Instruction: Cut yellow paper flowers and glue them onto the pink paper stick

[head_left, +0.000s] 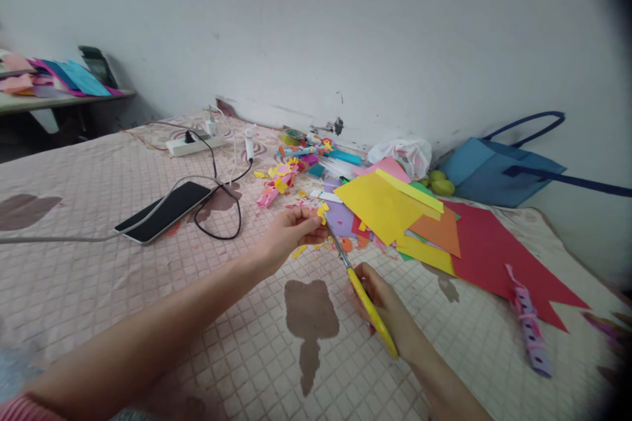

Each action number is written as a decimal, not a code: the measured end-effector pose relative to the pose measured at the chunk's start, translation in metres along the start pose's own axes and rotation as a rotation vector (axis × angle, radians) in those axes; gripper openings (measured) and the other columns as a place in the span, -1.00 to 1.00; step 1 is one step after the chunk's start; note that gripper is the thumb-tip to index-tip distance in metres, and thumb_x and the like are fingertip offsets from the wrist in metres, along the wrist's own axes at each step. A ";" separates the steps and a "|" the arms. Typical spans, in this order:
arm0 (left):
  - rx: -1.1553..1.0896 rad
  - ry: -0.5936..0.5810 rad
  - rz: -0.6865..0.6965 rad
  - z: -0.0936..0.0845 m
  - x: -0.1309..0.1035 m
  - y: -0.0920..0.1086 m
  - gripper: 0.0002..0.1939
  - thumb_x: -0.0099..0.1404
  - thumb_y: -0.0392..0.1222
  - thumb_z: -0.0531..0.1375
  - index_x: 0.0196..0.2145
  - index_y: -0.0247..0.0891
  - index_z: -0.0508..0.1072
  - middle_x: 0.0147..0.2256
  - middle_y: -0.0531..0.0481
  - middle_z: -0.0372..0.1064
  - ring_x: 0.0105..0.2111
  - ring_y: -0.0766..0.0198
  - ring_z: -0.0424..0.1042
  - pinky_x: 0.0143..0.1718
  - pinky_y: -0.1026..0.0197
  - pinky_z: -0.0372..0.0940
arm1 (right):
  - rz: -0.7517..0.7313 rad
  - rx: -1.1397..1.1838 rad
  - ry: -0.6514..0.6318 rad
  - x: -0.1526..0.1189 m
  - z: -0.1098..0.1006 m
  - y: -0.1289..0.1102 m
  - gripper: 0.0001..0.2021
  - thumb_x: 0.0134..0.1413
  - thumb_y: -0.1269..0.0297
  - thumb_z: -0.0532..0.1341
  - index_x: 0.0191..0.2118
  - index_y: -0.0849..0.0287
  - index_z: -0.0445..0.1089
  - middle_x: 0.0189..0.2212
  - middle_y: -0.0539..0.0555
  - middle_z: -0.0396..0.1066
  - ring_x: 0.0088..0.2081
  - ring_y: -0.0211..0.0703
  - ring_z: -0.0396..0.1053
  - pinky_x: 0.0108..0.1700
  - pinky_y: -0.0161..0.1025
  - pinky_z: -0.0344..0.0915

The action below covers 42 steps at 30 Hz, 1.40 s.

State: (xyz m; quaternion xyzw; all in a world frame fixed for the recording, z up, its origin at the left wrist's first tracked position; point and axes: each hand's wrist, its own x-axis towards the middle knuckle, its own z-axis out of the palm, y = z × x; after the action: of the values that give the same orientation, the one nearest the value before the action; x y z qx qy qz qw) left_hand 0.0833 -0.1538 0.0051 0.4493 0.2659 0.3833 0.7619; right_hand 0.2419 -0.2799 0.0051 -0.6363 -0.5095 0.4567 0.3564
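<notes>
Near the middle of the view, my left hand (299, 230) pinches a small yellow paper piece (322, 212) between thumb and fingers. My right hand (380, 299) is closed around the yellow handle of a pair of scissors (368, 302). The metal blades point up and left, with their tips close to the yellow piece; whether they touch it is too small to tell. Just beyond the hands lie small paper scraps (347, 245) and a purple sheet (340, 218). Yellow sheets (378, 204) are stacked to their right.
A phone (165, 210), cables and a power strip (197, 144) lie at the left. Pink and yellow paper crafts (281, 181) sit behind my hands. At the right are red paper (498, 250), a blue bag (494, 171) and a purple paper roll (532, 335).
</notes>
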 end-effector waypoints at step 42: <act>0.009 0.003 -0.008 0.000 -0.001 0.002 -0.80 0.15 -0.15 0.27 -0.41 -0.34 0.36 -0.44 -0.03 0.47 -0.41 0.34 0.47 -0.21 0.19 0.36 | -0.018 -0.083 0.016 0.002 -0.002 0.007 -0.82 -0.06 0.18 0.16 -0.42 0.09 0.12 -0.69 -0.18 0.04 -0.65 -0.36 0.04 -0.67 -0.43 0.02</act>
State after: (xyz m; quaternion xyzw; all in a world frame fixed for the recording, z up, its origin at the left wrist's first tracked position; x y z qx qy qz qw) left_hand 0.0820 -0.1539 0.0070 0.4511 0.2704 0.3798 0.7611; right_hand 0.2456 -0.2797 -0.0008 -0.6495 -0.5309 0.4269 0.3377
